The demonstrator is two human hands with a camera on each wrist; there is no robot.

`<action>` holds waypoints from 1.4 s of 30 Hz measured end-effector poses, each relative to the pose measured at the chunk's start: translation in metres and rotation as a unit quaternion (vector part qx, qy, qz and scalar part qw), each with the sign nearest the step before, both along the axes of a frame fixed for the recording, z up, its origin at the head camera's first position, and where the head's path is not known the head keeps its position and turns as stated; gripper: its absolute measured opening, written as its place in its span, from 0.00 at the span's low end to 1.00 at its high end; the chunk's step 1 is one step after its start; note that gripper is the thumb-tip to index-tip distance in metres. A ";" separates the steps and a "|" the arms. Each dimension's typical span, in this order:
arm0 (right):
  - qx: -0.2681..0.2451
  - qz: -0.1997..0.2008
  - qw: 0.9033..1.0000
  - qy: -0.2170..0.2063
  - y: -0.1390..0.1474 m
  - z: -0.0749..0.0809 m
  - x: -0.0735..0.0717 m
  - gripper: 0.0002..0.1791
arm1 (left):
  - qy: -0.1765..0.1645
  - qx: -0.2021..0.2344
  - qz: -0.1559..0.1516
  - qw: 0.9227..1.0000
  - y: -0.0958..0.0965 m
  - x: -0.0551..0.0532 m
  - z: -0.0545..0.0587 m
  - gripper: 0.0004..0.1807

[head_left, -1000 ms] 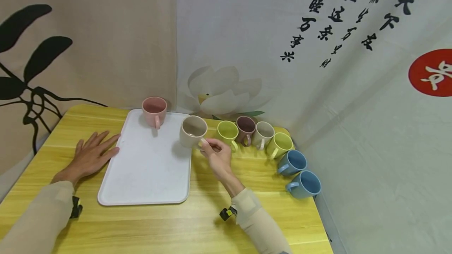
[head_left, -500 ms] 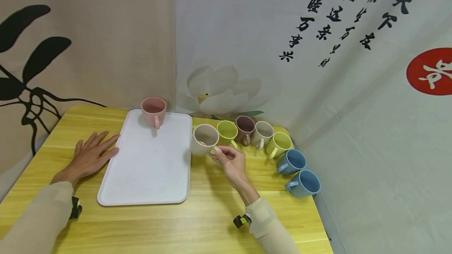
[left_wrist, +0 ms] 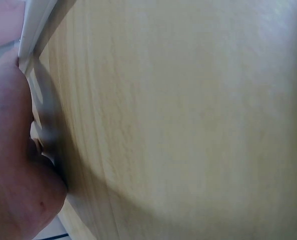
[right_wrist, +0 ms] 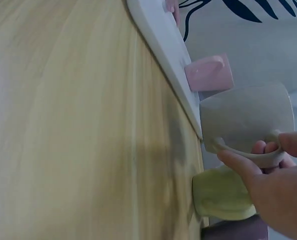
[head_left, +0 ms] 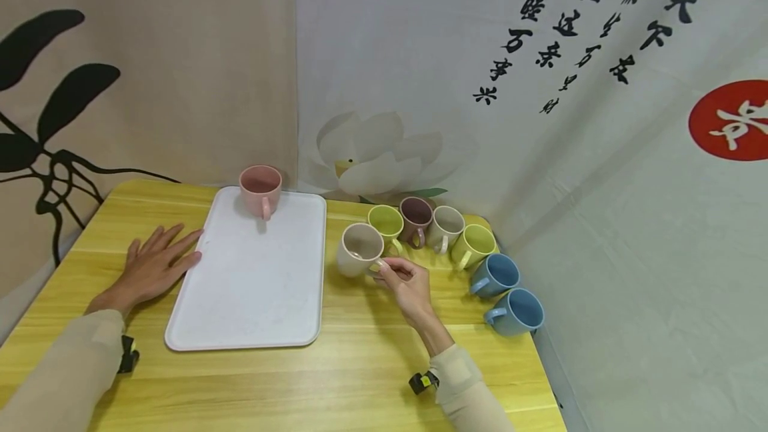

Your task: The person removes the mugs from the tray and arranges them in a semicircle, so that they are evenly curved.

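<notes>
My right hand [head_left: 409, 285] grips a beige mug [head_left: 355, 260] by its handle, just right of the white tray and in front of a yellow-green mug [head_left: 385, 221]. In the right wrist view the fingers curl through the handle of the beige mug [right_wrist: 246, 117], which is upright with its mouth up. My left hand [head_left: 157, 264] lies flat with spread fingers, fingertips at the left rim of the white tray [head_left: 252, 285]. A pink mug [head_left: 261, 187] stands at the back of the tray, its handle toward me.
To the right of the held mug, a curved row holds a maroon mug [head_left: 417, 213], a second beige mug [head_left: 447, 224], another yellow-green mug [head_left: 477, 242] and two blue mugs [head_left: 501, 273]. A printed cloth [head_left: 384, 72] hangs behind the wooden table [head_left: 240, 392].
My right hand has carried the beige mug from over the tray's right side rightward and toward me, off the tray. The left hand and the pink mug have stayed in place.
</notes>
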State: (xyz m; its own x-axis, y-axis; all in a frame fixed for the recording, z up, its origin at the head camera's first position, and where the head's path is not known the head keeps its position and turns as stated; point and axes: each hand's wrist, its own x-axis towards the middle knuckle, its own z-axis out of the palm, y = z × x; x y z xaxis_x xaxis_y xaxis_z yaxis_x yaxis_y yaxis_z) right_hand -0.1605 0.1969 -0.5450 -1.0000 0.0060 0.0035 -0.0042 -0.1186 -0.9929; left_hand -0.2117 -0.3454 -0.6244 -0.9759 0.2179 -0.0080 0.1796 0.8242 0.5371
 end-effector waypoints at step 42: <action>0.027 -0.025 0.999 -0.040 0.018 -0.023 -0.002 0.13 | -0.006 -0.011 0.003 1.000 0.003 0.003 0.009 0.39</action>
State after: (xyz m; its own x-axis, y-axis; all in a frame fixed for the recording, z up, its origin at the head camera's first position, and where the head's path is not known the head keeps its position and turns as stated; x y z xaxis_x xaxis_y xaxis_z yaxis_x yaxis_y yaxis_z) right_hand -0.1625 0.2144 -0.5684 -0.9956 0.0570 -0.0739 0.0700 -0.0673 -0.9953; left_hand -0.2084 -0.3422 -0.6153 -0.9769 0.2122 -0.0238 0.1691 0.8369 0.5206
